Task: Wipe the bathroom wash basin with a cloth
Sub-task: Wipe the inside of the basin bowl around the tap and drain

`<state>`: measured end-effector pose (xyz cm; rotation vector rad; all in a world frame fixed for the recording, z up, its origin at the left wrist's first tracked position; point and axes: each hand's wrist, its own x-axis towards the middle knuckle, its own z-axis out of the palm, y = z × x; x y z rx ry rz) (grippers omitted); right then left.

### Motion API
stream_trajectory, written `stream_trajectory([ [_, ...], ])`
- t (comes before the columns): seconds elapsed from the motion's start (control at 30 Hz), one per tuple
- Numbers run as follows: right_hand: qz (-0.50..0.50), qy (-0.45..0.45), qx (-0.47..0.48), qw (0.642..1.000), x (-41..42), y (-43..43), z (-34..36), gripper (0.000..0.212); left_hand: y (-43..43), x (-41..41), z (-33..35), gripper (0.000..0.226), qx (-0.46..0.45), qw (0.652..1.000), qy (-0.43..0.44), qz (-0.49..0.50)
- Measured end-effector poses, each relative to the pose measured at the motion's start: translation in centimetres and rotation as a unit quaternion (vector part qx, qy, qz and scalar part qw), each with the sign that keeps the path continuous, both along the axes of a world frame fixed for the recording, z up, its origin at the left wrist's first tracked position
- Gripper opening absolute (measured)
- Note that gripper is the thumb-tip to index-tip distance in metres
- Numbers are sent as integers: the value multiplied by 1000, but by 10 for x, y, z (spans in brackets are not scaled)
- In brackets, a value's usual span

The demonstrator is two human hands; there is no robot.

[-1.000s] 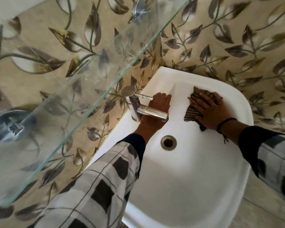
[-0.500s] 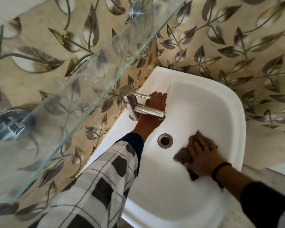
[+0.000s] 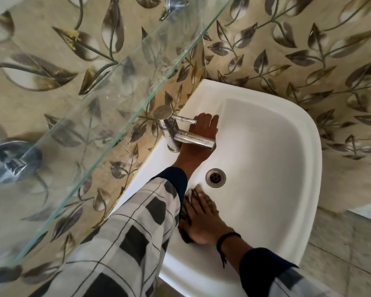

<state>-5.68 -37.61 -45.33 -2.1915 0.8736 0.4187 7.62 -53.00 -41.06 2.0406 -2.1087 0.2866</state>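
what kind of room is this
Most likely a home bathroom: a white wash basin with a drain, a chrome tap at its wall edge, and a glass shelf above, against leaf-patterned wall tiles.

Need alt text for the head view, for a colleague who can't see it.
The right hand presses a striped cloth inside the white basin, beside the drain. The left hand rests flat under the chrome tap; a glass shelf juts out above.

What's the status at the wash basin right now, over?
Left hand flat on basin under the tap. Right hand presses cloth into the bowl near the drain. Left sleeve partly covers the cloth.
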Motion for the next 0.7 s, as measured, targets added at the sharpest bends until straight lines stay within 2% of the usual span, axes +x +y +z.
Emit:
stream_trajectory([
  [0.13,31,8,85,996,6,24,13,74,-1,0,0,44,-15,1000,0,-8],
  [0.33,91,-60,183,977,-36,25,28,83,-1,0,-2,43,-26,1000,6,-12],
  [0.4,122,-33,141,982,-65,8,21,83,0,1,-5,45,-17,1000,15,-6],
  [0.5,165,34,-16,985,-92,-29,7,76,-1,3,-6,46,-24,1000,12,-10],
  [0.57,158,44,-96,982,-85,-40,1,72,0,1,-8,46,-27,1000,5,-10],
  [0.63,112,15,-107,988,-66,-33,0,71,-1,1,-9,46,-27,999,16,-12],
  [0.7,80,-15,-37,996,-46,-16,1,73,-1,2,-8,44,-32,999,12,-16],
])
